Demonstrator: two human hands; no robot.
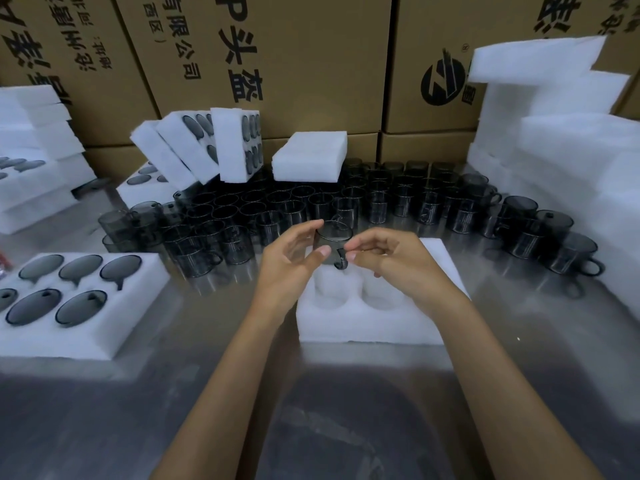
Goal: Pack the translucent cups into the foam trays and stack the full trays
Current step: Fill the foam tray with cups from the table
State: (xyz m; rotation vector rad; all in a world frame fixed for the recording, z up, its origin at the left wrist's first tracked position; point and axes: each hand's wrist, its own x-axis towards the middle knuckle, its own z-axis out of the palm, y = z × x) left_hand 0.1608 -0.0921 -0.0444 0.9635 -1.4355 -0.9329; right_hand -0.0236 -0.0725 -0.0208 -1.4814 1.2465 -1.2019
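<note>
Head view. The steel table [214, 393] is crowded at the back and sides, with bare metal only in the near part, around both forearms and between the two front trays. The empty tray [367, 320] lies in the middle just under the hands, its near edge square to the viewer and its round pockets showing white. To its left, apart from it by a strip of bare table, sits the full tray [104, 327], six pockets filled with dark cups, its left edge cut off by the frame. Behind both, loose cups [398, 199] stand packed rim to rim across the table's width, reaching the foam stack [568, 161] on the right. More filled trays lean [194, 147] against cartons [311, 64] at the back, and a foam slab [311, 155] rests on top of the cups.

The held cup [332, 245] is smoky grey, see-through, upright, with a dark handle pointing toward the viewer; it hangs over the empty tray's far pockets. The left hand [291, 261] curls round its left side, thumb across the front. The right hand [391, 258] pinches the handle between thumb and fingertips.
</note>
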